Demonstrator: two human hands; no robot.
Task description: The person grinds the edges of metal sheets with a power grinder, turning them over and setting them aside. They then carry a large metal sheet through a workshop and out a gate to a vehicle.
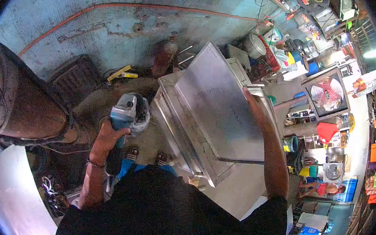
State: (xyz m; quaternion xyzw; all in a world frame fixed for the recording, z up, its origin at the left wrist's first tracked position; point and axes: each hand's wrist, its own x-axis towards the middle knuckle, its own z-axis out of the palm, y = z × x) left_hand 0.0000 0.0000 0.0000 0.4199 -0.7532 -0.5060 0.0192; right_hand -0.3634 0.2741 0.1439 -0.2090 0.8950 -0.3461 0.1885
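Observation:
My left hand (pixel 110 138) is wrapped round the body of an angle grinder (pixel 124 111), which has a grey head and a blue-green body. A clear cover or guard surrounds its disc side, and the disc itself is hard to make out. To the right of it stands a boxy sheet-metal piece (pixel 182 125) with folded, stepped edges and a broad shiny metal panel (pixel 221 105). My right arm reaches across to the panel's far right side, where my right hand (pixel 250 99) grips the edge; the fingertips are partly hidden.
A rusty cylinder (pixel 22 97) with cables stands at left, above a loose metal sheet (pixel 13 191). An orange hose (pixel 162 7) runs along the blue wall. A gas cylinder (pixel 165 55) stands behind the metal piece. A fan (pixel 327 94), cluttered shelves and a person (pixel 323 189) are at right.

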